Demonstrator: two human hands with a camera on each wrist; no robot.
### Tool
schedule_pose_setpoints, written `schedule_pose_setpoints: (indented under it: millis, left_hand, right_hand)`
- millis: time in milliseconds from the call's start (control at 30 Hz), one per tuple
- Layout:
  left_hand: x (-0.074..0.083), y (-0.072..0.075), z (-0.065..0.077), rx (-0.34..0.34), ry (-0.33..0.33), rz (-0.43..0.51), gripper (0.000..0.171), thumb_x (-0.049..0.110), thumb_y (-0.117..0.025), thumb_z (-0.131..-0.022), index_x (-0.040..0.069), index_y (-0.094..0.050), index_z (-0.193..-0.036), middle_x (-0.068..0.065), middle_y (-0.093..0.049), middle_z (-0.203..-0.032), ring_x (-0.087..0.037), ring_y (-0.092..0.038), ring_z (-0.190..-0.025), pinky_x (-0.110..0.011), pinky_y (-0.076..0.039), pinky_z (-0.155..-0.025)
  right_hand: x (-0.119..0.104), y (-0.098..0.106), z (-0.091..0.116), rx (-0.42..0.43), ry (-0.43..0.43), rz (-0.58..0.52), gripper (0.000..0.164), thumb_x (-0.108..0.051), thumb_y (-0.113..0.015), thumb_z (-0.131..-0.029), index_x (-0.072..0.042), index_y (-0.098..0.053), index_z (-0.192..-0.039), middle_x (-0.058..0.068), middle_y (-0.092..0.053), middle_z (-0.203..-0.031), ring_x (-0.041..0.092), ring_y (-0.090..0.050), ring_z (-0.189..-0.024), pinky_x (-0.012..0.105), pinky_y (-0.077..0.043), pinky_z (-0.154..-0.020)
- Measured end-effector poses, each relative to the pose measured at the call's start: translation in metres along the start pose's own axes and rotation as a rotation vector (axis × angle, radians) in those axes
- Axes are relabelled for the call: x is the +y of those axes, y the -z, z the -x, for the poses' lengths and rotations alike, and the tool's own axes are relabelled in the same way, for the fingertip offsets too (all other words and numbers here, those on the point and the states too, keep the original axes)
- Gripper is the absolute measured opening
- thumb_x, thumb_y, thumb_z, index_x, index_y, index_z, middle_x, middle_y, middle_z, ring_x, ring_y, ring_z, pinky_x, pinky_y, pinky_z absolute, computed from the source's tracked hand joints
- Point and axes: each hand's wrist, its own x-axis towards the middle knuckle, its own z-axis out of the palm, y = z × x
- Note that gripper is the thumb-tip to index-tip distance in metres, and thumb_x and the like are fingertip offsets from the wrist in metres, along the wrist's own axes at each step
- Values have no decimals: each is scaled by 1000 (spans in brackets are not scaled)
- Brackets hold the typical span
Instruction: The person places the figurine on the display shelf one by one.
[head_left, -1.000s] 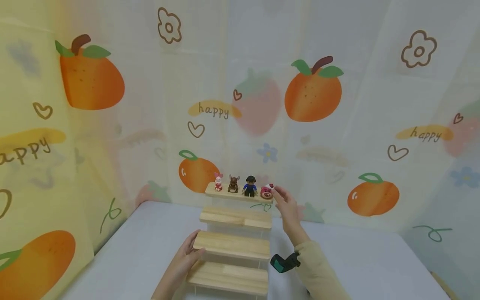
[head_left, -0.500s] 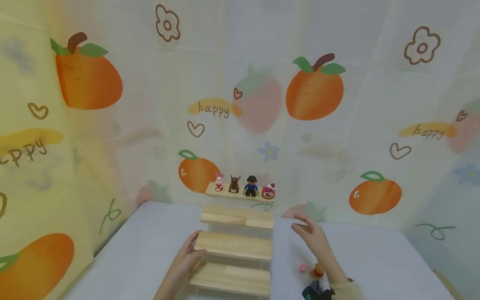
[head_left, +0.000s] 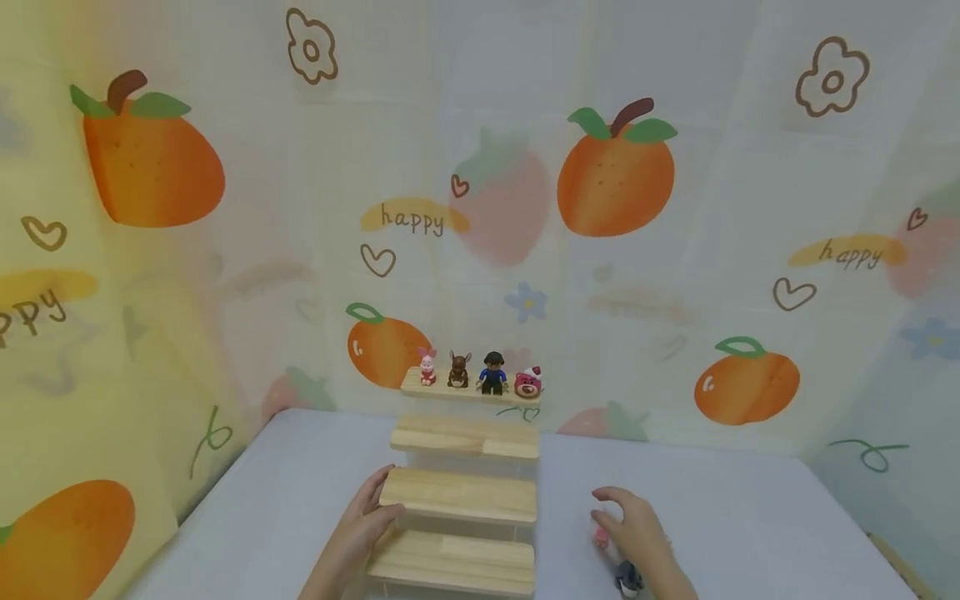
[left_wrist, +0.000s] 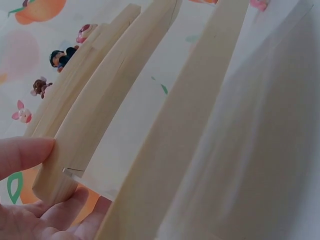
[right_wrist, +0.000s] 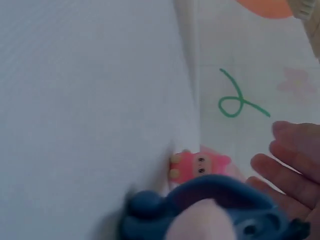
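Observation:
My left hand (head_left: 363, 525) grips the left end of a wooden shelf board (head_left: 465, 493), the second from the bottom of a stepped stand. In the left wrist view, the thumb lies on one face of the board and the fingers on the other. My right hand (head_left: 643, 537) hovers above the table right of the stand, thumb and fingers apart, holding nothing. Close to its thumb is a small pink figurine (head_left: 602, 538). A blue figurine (right_wrist: 220, 186) lies nearest the right wrist camera, partly covered by a blurred thumb tip; beyond it is the pink figurine (right_wrist: 186, 167).
On the top board (head_left: 472, 394) stand a pink-eared figurine (head_left: 427, 368), a brown big-eared one (head_left: 459, 371), a blue-shirted doll (head_left: 492, 375) and a pink bear head with a white cap (head_left: 528, 383). A fruit-print curtain (head_left: 675, 150) hangs behind the white table (head_left: 720, 517).
My right hand has left the bear head on the top board and come down to the right, over the figurines on the table. My left hand keeps its grip on the board.

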Motion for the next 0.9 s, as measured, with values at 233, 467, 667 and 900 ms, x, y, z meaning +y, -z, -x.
schedule_pose_setpoints:
  millis: [233,467,667,900]
  left_hand:
    - [-5,-1,1,-7,-25,-1,70,12,-58,-85,4,-15,-140,-23,6,-145,-49,6,-125,-63,-10,-94]
    - [-2,-3,0,30,-19,-5,69,13,-59,-84,7,-18,-140,-21,0,-146,-45,-4,-128,-58,-14,-97]
    - [-3,-4,3,21,-27,2,68,11,-57,-86,5,-16,-140,-21,0,-146,-44,-2,-128,-58,-13,-98]
    - [-3,-3,5,28,-39,-9,68,13,-57,-86,6,-17,-140,-21,1,-146,-45,-2,-128,-59,-12,-97]
  right_hand:
    - [5,8,4,-115,-14,116,19,-10,-71,-74,-1,-67,-90,8,-65,-88,31,-59,-89,51,-40,-83]
    - [10,6,1,-198,5,240,19,-14,-75,-70,-4,-68,-83,5,-66,-80,29,-61,-85,65,-26,-86]
    - [13,4,5,-246,-20,225,13,-10,-74,-69,-6,-67,-78,1,-65,-73,26,-61,-76,69,-21,-84]
    - [14,1,5,-227,-12,239,10,-12,-74,-70,-10,-65,-73,-4,-62,-67,20,-59,-68,67,-26,-81]
